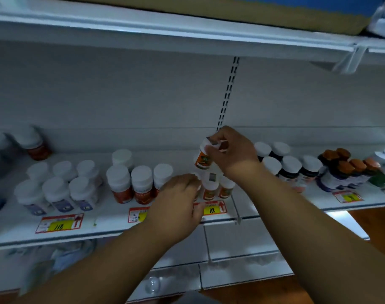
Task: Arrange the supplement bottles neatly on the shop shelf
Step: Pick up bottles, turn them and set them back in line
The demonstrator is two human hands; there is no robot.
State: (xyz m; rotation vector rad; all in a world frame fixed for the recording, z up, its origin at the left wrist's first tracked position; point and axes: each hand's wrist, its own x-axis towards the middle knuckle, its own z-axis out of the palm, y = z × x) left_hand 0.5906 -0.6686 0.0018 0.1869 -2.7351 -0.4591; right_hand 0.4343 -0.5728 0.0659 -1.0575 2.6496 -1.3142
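A white shop shelf (112, 227) carries groups of white-capped supplement bottles. My right hand (231, 154) holds a small orange-labelled bottle (202, 160) by its white cap, lifted and tilted above the shelf. Below it stand two matching orange-labelled bottles (210, 189) behind the "88" price tag (212, 209). My left hand (180, 198) rests over another bottle just left of them, its fingers curled around a white cap; the bottle itself is mostly hidden. Red-labelled bottles (130, 185) stand to the left.
Purple-labelled bottles (58, 194) fill the shelf's left part, dark bottles (290, 170) and orange-capped ones (345, 170) its right. A shelf board (187, 34) hangs overhead. A slotted upright (227, 93) runs down the back wall. White boxes (237, 244) sit on the level below.
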